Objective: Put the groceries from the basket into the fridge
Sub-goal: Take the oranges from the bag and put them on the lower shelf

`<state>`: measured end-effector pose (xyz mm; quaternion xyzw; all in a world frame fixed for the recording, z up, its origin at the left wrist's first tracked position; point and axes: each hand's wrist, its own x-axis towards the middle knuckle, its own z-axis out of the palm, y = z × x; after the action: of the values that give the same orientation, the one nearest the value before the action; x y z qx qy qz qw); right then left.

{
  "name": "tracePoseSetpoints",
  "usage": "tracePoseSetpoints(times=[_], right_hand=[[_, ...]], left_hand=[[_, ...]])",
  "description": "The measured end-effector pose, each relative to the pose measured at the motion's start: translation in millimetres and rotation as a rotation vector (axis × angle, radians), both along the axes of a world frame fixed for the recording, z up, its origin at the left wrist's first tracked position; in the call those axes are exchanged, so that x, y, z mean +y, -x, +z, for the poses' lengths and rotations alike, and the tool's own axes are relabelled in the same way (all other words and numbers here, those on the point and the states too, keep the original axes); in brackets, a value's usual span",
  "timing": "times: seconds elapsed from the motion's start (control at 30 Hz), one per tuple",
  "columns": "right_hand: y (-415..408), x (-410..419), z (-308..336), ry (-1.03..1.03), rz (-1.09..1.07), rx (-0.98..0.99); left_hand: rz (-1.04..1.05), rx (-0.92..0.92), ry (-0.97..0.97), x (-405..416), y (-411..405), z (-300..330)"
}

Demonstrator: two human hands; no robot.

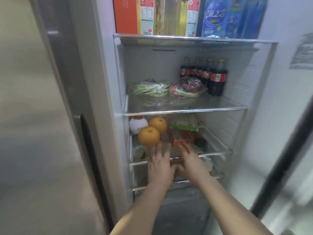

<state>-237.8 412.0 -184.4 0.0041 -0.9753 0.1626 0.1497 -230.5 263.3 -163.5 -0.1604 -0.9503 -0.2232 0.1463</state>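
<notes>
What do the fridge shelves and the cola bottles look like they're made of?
Shelves: likely clear glass with shiny metal-look trim; they reflect the bagged vegetables and the fruit shows through. Cola bottles: probably clear plastic, glossy, yellow caps, red labels.

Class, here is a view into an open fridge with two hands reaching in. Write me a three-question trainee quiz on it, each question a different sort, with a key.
1. True or false: the cola bottles stand on the same shelf as the bagged green beans.
2. How many bare orange fruits lie on the shelf below?
3. Which of the hands has its fingertips at the orange packet: A left hand, B right hand?

Key: 1 true; 2 two; 3 B.
</notes>
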Motion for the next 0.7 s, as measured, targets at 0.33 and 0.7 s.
tracePoseSetpoints(times=[0.33,0.7], right_hand=[[-132.2,-23.2,-12.8,-0.039,-0.046,0.096],[-337.8,-168.0,-61.3,0.064,-0.137,-0.023]], left_hand=[[-0.165,-0.062,-0.03,-33.8,-105.4,-19.9],[-0.261,-0.115,-0.014,-191.7,-287.3,-74.2]])
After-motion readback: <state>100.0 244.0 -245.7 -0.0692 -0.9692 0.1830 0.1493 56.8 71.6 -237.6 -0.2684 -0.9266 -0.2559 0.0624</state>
